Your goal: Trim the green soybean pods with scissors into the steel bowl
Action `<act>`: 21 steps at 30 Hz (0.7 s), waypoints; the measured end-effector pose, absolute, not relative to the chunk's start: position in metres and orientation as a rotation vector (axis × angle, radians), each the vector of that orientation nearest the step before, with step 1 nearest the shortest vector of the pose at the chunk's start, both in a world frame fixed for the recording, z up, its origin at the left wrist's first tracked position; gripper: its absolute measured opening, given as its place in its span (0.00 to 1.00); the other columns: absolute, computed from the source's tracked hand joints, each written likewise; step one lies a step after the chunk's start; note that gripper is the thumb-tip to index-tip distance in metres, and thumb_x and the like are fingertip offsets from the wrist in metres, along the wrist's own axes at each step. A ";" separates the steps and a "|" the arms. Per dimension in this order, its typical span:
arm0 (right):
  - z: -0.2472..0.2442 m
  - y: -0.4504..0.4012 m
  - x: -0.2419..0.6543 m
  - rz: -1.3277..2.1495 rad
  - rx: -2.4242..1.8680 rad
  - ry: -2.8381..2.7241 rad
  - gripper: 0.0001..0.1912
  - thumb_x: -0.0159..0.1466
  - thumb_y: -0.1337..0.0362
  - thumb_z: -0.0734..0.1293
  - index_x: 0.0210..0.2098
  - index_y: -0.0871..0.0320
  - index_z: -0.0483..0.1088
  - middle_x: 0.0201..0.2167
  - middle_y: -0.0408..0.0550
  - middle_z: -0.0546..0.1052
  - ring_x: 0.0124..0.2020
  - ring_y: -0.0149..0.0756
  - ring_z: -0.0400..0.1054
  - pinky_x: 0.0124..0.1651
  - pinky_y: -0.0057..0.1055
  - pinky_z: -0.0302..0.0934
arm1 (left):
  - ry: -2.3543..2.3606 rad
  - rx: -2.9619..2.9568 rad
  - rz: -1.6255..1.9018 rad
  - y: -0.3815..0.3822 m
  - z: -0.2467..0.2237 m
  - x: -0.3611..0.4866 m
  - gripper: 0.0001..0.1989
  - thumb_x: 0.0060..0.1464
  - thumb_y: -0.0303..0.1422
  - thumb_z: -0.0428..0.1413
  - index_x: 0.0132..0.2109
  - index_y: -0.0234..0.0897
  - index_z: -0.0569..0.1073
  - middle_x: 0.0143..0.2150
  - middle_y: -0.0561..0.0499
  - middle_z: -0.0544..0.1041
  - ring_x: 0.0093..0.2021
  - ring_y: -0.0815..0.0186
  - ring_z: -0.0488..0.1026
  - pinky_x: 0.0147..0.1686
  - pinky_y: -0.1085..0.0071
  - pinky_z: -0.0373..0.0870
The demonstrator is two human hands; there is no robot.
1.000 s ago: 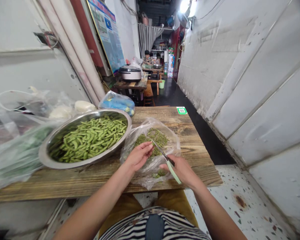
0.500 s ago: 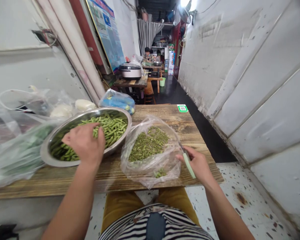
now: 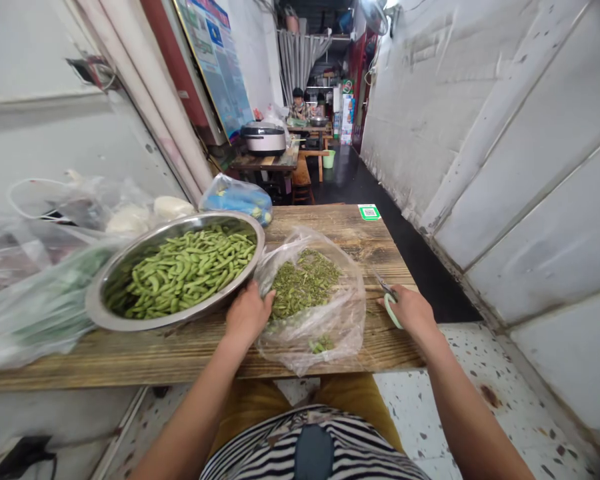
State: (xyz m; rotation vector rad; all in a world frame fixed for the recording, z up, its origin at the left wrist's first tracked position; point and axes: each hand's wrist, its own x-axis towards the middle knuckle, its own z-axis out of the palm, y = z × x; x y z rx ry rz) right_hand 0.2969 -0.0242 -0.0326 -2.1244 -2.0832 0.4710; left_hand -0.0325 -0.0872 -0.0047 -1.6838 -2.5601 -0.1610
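My left hand (image 3: pixel 249 312) is at the left side of a clear plastic bag (image 3: pixel 350 320), its fingers closed on the bag's edge and partly hidden. Inside the open bag lie chopped green trimmings (image 3: pixel 305 283), with a small green clump (image 3: pixel 321 345) near its front. A pair of scissors (image 3: pixel 391 303) with pale green handles sits in my right hand (image 3: pixel 414 312), just right of the bag, blades pointing away from me. Left of the bag, a large steel bowl (image 3: pixel 96 313) holds many green soybean pods (image 3: pixel 185 267).
Clear bags with leafy greens (image 3: pixel 55 300) crowd the table's left end. A blue-tinted bag (image 3: pixel 237 199) lies behind the bowl. A green QR card (image 3: pixel 369 212) is at the wooden table's (image 3: pixel 387 257) far right corner. Farther back are a rice cooker (image 3: pixel 263 138) and a seated person (image 3: pixel 299 107).
My left hand has left the pods in the bowl and moved right and toward me to the bag's edge. The scissors in my right hand have turned and come away from the bag.
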 end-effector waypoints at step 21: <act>-0.009 -0.014 0.287 0.348 -2.030 -2.591 0.15 0.64 0.61 0.61 0.45 0.63 0.73 0.41 0.63 0.79 0.45 0.51 0.74 0.40 0.36 0.62 | -1.717 -2.100 -0.762 -0.124 0.025 -0.020 0.14 0.58 0.30 0.49 0.49 0.38 0.74 0.53 0.40 0.73 0.53 0.56 0.69 0.55 0.59 0.64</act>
